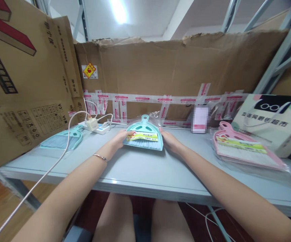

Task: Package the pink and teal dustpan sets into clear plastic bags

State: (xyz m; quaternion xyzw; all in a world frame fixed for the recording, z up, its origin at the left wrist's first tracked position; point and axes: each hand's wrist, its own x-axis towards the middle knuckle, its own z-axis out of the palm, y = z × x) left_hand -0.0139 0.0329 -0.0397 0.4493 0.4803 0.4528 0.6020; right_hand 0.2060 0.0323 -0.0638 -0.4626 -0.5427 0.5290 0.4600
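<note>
A mint-green dustpan and brush set (144, 134) in clear plastic wrap, with a yellow-green label, is at the middle of the grey table (145, 171), its handle pointing away. My left hand (120, 138) grips its left edge, thumb over the label's end. On the right edge, my right hand (170, 139) closes round the side of the pack. A pink wrapped set (248, 149) lies on the table at the right. Another mint-green dustpan with a grey brush (62, 140) lies at the left.
A power strip (102, 128) with a plugged-in adapter (91, 124) sits back left; its white cable (59, 158) runs down past the table edge. Cardboard boxes (160, 67) wall the back and left. A phone-like object (200, 120) and a printed box (268, 121) stand at the right.
</note>
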